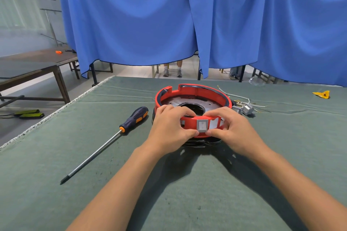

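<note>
A red round plastic housing (199, 91), open at the top with notches cut into its rim, sits near the middle of the table on a dull green felt-like cloth (56, 155). Inside it lies a flat perforated metal disc (172, 101) with a dark round hole at its centre. Set into the near wall is a square grey rocker switch (202, 125). The left hand (169, 127) and right hand (231, 129) both grip that near wall, fingers hooked over the rim and thumb tips meeting just under the switch. To the left, apart from the housing, lies a long steel-shafted screwdriver with a ribbed navy and orange handle (121, 130). Thin white wires (242, 99) and a small grey block (247, 109) trail off just beside the housing's right side
</note>
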### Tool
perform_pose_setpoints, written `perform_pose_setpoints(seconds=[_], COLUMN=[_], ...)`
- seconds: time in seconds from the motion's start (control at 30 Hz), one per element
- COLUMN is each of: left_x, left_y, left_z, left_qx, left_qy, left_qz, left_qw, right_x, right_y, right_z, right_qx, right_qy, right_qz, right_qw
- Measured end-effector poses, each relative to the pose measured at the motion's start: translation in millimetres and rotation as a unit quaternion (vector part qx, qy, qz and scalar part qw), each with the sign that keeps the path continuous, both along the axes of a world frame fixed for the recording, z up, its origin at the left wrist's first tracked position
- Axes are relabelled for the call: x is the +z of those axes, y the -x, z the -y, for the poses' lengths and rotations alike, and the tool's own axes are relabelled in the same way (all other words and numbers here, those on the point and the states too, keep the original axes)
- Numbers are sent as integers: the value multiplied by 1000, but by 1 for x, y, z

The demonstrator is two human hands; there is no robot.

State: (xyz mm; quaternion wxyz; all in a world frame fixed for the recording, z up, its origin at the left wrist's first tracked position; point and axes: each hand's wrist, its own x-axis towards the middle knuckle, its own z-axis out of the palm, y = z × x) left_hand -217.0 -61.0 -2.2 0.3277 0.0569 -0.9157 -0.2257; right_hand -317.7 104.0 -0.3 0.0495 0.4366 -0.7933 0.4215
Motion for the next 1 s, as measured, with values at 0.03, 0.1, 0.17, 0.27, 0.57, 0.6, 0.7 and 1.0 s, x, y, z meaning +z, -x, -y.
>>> perform_pose_setpoints(seconds=[0.03,0.1,0.17,0.27,0.57,0.6,0.7,1.0], left_x=[-1,-2,-2,-2,-5,-6,-8,-14], left_y=[0,1,2,2,6,6,6,11], left_z=[0,-1,-2,-1,-8,-8,-5,0], left_qx=[-1,-1,-2,-17,37,39,42,38], left_qy=[7,14,11,-17,4,8,17,36], left_qz=[-6,-15,-10,-5,-52,-56,-71,-90], left_qw=[1000,1000,1000,1000,998,998,996,995], right_x=[-1,-2,-1,0,-10,-14,-25,-29], right_y=[0,-2,-1,-2,28,36,56,98], right_z=[0,1,1,1,-13,-13,-7,17], right_qx=[-10,-33,-36,-11,-300,-330,-348,-352], right_qy=[-3,-14,-11,3,133,97,-38,-122], right_qz=[-8,-29,-31,-9,-21,-6,22,21], right_qw=[1000,999,999,1000,944,939,937,928])
